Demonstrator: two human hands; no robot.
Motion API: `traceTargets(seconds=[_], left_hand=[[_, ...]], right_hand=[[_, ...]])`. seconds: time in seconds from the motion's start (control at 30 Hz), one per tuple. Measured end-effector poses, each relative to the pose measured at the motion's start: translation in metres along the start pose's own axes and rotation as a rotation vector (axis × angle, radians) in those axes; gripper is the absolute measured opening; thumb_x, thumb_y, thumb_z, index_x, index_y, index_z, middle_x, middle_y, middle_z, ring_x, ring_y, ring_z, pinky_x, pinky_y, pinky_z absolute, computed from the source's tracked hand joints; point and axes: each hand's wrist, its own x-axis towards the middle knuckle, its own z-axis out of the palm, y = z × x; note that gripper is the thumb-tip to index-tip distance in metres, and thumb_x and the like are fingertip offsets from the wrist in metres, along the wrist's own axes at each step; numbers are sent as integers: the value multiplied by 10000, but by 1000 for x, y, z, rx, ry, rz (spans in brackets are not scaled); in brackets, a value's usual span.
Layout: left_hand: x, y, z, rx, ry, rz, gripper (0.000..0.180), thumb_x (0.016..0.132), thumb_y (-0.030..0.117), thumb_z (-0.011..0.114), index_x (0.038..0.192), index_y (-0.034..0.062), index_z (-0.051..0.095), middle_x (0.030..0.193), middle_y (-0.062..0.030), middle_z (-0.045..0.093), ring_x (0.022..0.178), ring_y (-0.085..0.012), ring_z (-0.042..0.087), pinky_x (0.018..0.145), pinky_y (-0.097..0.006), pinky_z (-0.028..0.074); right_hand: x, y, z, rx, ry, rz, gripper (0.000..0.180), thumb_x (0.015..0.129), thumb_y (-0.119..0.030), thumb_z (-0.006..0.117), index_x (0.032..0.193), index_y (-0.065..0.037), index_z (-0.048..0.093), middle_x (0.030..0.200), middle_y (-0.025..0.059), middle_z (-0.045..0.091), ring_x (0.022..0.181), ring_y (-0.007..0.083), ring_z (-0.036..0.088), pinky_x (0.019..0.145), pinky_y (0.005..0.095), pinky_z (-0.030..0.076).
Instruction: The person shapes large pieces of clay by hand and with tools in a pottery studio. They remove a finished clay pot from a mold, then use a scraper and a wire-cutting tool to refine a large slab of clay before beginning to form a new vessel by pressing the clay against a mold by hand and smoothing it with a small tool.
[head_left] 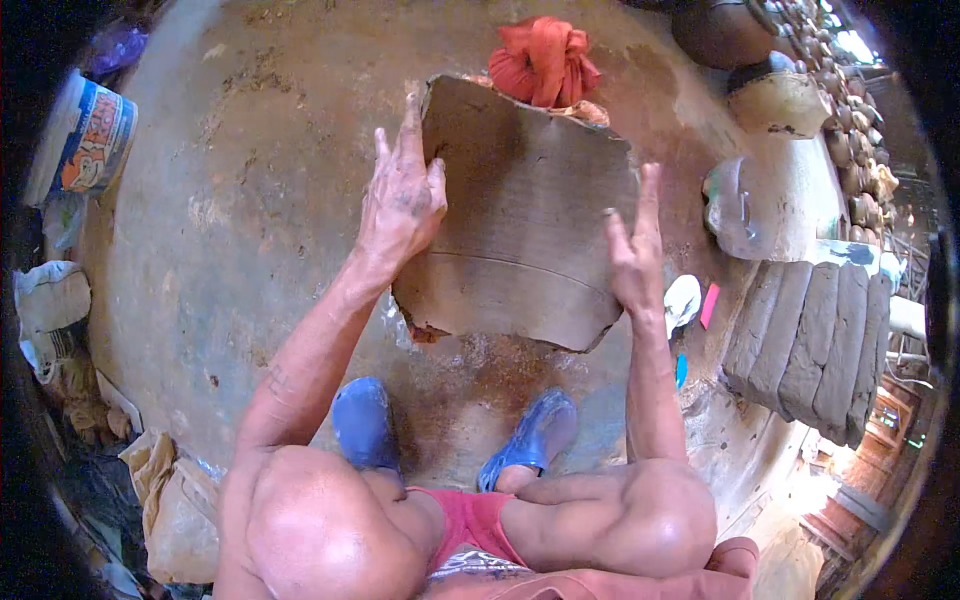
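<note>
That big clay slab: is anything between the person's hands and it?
Nothing visible. The left hand lies flat on the upper left edge of the clay slab, and the right hand presses against its right edge. The orange cloth sits behind the slab, clear of both hands.

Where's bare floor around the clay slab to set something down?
Widest bare floor lies left of the clay slab, between left hand and bucket. Crowded right of right hand: clay rolls, plastic jug. Orange cloth blocks the far edge.
</note>
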Motion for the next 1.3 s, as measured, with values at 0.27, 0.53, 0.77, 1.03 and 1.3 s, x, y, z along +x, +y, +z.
traceTargets(seconds=[0.27,0.53,0.77,1.03,1.3], left_hand=[[-11,-76,46,-1351,-200,-296,912,1046,629,430,1655,33,105,1723,-150,143,1584,-258,166,1279,-373,169],[-43,-32,12,-1426,-387,-398,937,1030,698,371,1636,6,196,1671,-135,305,1530,-288,308,1264,-410,213],[-150,-16,13,-1450,-499,-362,833,1057,640,362,1639,58,229,1682,-105,281,1531,-283,286,1262,-426,207],[-130,-55,-23,-1161,-904,-400,774,1046,644,387,1608,113,341,1591,-98,457,1416,-319,472,1207,-469,330],[-73,-3,-178,-827,-664,11,902,987,597,595,1670,179,181,1728,-77,195,1569,-288,227,1189,-594,280]], right_hand=[[-72,217,42,129,-202,133,547,1121,-162,132,1648,-17,118,1733,137,95,1587,254,156,1301,385,107],[-122,83,17,690,-18,50,821,1094,-610,226,1606,30,272,1677,117,296,1545,230,247,1267,357,146],[-240,96,-2,853,-40,391,982,983,-763,437,1556,30,351,1394,-4,490,1286,132,431,1175,317,293],[-206,15,-53,623,-232,697,1056,900,-916,236,1277,-6,617,1217,95,648,1101,203,606,869,393,506],[-184,-9,-171,-140,-173,265,473,1099,-454,462,1217,-46,670,1080,87,743,1014,172,682,875,322,523]])
